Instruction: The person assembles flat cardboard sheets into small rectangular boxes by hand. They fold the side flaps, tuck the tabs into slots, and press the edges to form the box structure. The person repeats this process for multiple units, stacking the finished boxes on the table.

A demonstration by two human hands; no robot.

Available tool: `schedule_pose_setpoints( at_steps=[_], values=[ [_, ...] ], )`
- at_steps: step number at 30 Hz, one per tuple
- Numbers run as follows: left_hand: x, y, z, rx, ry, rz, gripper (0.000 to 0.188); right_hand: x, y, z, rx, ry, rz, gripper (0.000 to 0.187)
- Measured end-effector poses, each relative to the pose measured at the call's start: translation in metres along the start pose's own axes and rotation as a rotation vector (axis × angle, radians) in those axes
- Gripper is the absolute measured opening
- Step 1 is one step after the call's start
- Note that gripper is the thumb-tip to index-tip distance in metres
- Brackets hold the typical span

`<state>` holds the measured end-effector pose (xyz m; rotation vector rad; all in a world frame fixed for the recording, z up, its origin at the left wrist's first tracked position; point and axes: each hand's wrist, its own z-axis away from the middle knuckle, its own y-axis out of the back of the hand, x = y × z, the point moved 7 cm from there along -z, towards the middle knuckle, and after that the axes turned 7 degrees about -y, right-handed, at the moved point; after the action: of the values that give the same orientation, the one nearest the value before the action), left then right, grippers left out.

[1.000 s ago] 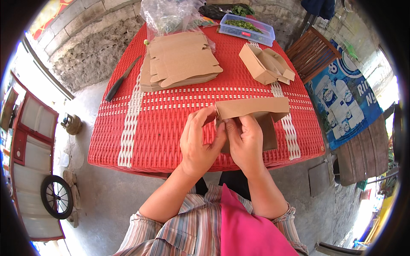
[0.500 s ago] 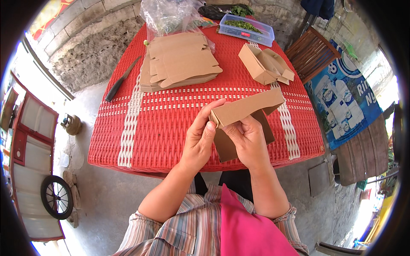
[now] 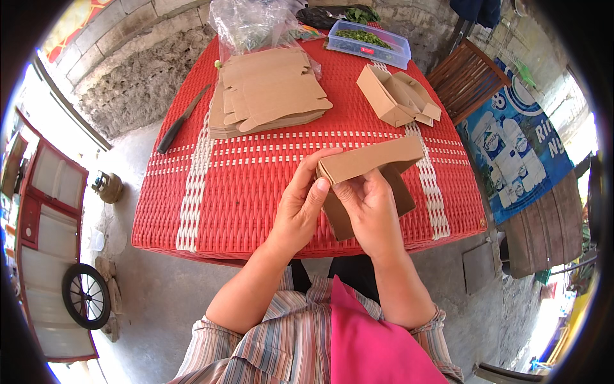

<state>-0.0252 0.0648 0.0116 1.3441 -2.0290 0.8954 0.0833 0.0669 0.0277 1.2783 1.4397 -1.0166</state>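
A partly folded brown cardboard box point(image 3: 374, 159) is held up over the near part of the red woven table. My left hand point(image 3: 303, 203) grips its left corner, with the thumb pressed near the edge. My right hand point(image 3: 369, 214) closes on the same corner from the inner side, its fingertips partly hidden by the box wall. Beyond it stands another folded cardboard box point(image 3: 398, 97) with its flaps raised. A stack of flat cardboard box blanks point(image 3: 275, 89) lies to the far left of my hands.
On the table's left side lies a knife point(image 3: 182, 120) with a dark handle. At the back are a clear plastic bag point(image 3: 246, 25) and a clear tub point(image 3: 400, 52) of chopped greens. A wooden chair point(image 3: 470, 80) stands by the right side of the red table point(image 3: 256, 192).
The box in my hands has tilted slightly, its lower panel shifting up and right. Both hands keep their grip near the left corner.
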Motion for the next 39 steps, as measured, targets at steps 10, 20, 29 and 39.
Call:
schedule_pose_setpoints(
  at_steps=[10,20,29,39],
  values=[
    [-0.005,0.006,0.005,0.079,-0.024,-0.042,0.042,-0.008,-0.007,0.011,0.055,0.091,0.025,0.016],
    [-0.009,0.007,0.008,0.096,0.086,-0.055,0.045,-0.008,-0.007,0.014,0.172,0.226,0.265,0.011],
    [-0.009,0.0,0.007,0.098,0.032,0.035,0.042,-0.022,-0.009,0.013,0.233,0.401,0.33,0.006],
    [0.02,0.014,0.002,-0.099,-0.331,-0.201,0.044,-0.031,-0.023,0.022,0.005,0.381,0.506,0.021]
  ],
)
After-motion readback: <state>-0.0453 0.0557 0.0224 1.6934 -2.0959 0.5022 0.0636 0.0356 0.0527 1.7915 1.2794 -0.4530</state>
